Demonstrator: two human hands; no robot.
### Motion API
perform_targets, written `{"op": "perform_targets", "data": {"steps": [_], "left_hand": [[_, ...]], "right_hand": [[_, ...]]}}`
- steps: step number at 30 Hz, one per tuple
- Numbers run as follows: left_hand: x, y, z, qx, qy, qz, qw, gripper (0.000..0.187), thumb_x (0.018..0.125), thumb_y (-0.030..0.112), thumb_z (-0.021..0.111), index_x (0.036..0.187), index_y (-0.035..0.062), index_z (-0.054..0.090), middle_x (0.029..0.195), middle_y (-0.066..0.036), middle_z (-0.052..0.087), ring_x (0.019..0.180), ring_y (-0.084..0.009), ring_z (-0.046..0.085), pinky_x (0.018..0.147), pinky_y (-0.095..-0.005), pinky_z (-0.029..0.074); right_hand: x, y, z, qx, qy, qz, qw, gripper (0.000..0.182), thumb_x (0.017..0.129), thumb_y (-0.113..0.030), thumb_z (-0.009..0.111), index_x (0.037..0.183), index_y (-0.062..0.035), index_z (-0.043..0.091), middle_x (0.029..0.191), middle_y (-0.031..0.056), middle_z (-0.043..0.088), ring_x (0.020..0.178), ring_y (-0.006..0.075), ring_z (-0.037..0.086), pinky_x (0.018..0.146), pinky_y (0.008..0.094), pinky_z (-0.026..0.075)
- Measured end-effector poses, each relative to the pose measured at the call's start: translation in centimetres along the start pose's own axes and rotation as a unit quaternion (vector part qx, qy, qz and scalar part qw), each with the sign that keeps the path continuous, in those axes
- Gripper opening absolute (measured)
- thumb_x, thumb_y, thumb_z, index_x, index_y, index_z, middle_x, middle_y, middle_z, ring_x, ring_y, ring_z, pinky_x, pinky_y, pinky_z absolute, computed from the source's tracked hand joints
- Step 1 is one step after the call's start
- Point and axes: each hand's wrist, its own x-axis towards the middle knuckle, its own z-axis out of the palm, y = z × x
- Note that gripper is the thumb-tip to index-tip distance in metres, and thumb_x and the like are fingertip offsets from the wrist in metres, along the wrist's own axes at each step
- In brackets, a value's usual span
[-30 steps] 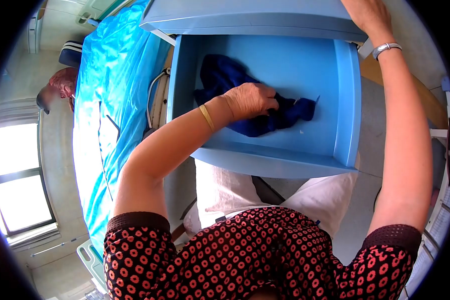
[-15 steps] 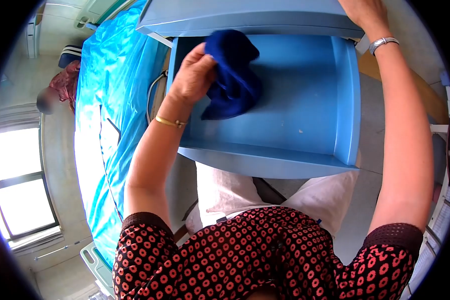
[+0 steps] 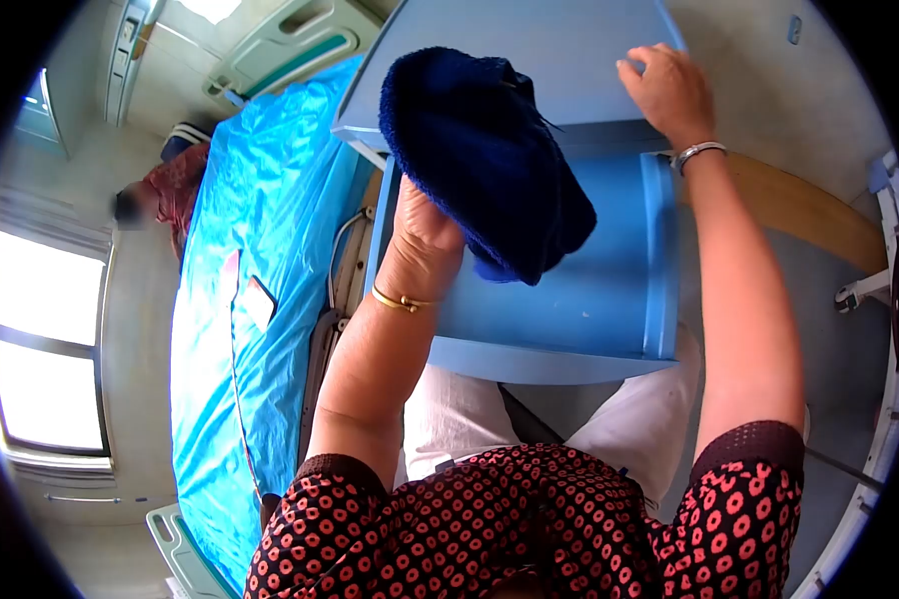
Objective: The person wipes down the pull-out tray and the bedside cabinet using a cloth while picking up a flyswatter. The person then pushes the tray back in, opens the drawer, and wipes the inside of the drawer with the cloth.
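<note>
A dark blue terry cloth (image 3: 479,150) hangs bunched from my left hand (image 3: 428,218), raised above the pulled-out drawer. The cloth covers my left fingertips, and its lower folds hang over the drawer's inside. The blue drawer (image 3: 659,260) stands out of a bedside cabinet (image 3: 539,25) toward my lap. My right hand (image 3: 672,92) is at the right edge of the cabinet top, fingers apart with nothing in them. Whether its fingertips touch the surface I cannot make out.
On the left stands a bed under a shiny blue plastic cover (image 3: 270,230), with a phone (image 3: 261,302) and a cable on it. Another person (image 3: 175,190) is beyond the bed. A window (image 3: 45,339) is at far left. A wheeled stand leg (image 3: 862,292) is at right.
My left hand has lifted the cloth up and out of the drawer, toward the camera. My right hand now shows fully at the cabinet edge, and the view has shifted.
</note>
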Motion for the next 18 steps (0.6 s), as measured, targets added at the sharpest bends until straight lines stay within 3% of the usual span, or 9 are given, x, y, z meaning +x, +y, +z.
{"op": "perform_targets", "data": {"steps": [1,4,6,8,9,11,13,15,18], "left_hand": [[0.6,-0.6,0.8,-0.029,-0.019,-0.018,0.999,0.046,0.088,0.03,0.053,0.125,0.0048,0.046,0.125,-0.015,0.05,0.114,-0.0307,0.049,0.101,-0.044,0.036],[2.5,-2.3,4.0,-0.003,-0.109,-0.034,0.993,0.043,0.089,0.031,0.05,0.124,0.005,0.047,0.124,-0.015,0.051,0.112,-0.0317,0.05,0.1,-0.0436,0.037],[3.6,-3.3,6.6,0.026,-0.081,-0.036,0.996,0.041,0.088,0.029,0.053,0.121,0.0041,0.049,0.12,-0.015,0.054,0.108,-0.0301,0.053,0.096,-0.043,0.041],[5.1,-3.9,8.0,0.172,-0.071,-0.035,0.982,0.036,0.088,0.028,0.055,0.115,0.0039,0.055,0.116,-0.013,0.056,0.104,-0.0262,0.056,0.09,-0.0393,0.045],[6.2,-4.0,8.1,0.283,-0.091,-0.03,0.954,0.033,0.088,0.029,0.053,0.111,0.0045,0.058,0.116,-0.012,0.055,0.105,-0.024,0.054,0.087,-0.0362,0.045],[7.4,-4.8,6.2,0.324,-0.067,0.024,0.944,0.022,0.089,0.015,0.053,0.106,0.0024,0.061,0.105,-0.008,0.061,0.094,-0.017,0.059,0.082,-0.0294,0.049],[6.5,-5.1,7.3,0.3,-0.098,0.048,0.948,0.022,0.089,0.016,0.054,0.105,0.0025,0.061,0.101,-0.008,0.063,0.093,-0.0194,0.06,0.083,-0.0316,0.05],[5.5,-4.0,8.3,0.307,-0.026,0.11,0.945,0.022,0.088,0.016,0.055,0.105,0.0028,0.06,0.105,-0.01,0.063,0.093,-0.0209,0.061,0.084,-0.0327,0.05],[4.0,0.0,7.0,0.348,-0.016,0.139,0.927,0.035,0.089,0.023,0.051,0.118,0.0039,0.052,0.114,-0.013,0.058,0.104,-0.0268,0.055,0.092,-0.0392,0.043]], "right_hand": [[-0.2,0.7,0.0,-0.003,0.009,0.006,1.0,0.028,0.085,-0.029,0.051,0.095,-0.008,0.064,0.103,0.009,0.061,0.096,0.0292,0.056,0.082,0.0365,0.046],[-2.6,4.2,0.1,0.355,0.156,-0.012,0.922,0.03,0.086,-0.028,0.049,0.106,-0.0087,0.062,0.11,0.0098,0.06,0.099,0.0263,0.057,0.087,0.0336,0.044],[-8.1,6.8,-2.3,0.326,0.182,0.082,0.924,0.026,0.087,-0.021,0.051,0.106,-0.0058,0.062,0.109,0.0111,0.061,0.1,0.0218,0.058,0.087,0.03,0.043],[-15.7,9.4,-3.1,0.405,0.15,0.237,0.87,0.027,0.09,-0.019,0.052,0.107,-0.0015,0.061,0.107,0.006,0.062,0.099,0.0131,0.055,0.085,0.026,0.043],[-20.9,12.9,-0.9,0.412,0.137,0.311,0.845,0.028,0.09,-0.02,0.052,0.109,-0.0006,0.06,0.108,0.0074,0.061,0.098,0.0133,0.055,0.085,0.0261,0.042],[-31.9,17.1,0.6,0.295,0.063,0.408,0.861,0.03,0.09,-0.02,0.051,0.109,0.0023,0.059,0.106,0.0104,0.062,0.096,0.0161,0.057,0.086,0.0273,0.042],[-39.7,17.7,-0.7,0.231,0.027,0.472,0.851,0.03,0.09,-0.018,0.048,0.107,0.0041,0.059,0.106,0.0129,0.062,0.095,0.0196,0.058,0.085,0.0298,0.044],[-44.7,17.2,-2.0,0.252,0.039,0.488,0.835,0.029,0.09,-0.017,0.048,0.107,0.0048,0.058,0.107,0.0133,0.061,0.096,0.0194,0.058,0.085,0.0292,0.044],[-49.5,18.4,-2.3,0.238,-0.007,0.55,0.8,0.03,0.09,-0.017,0.048,0.108,0.0049,0.058,0.107,0.013,0.061,0.097,0.0196,0.058,0.085,0.0286,0.045]]}}
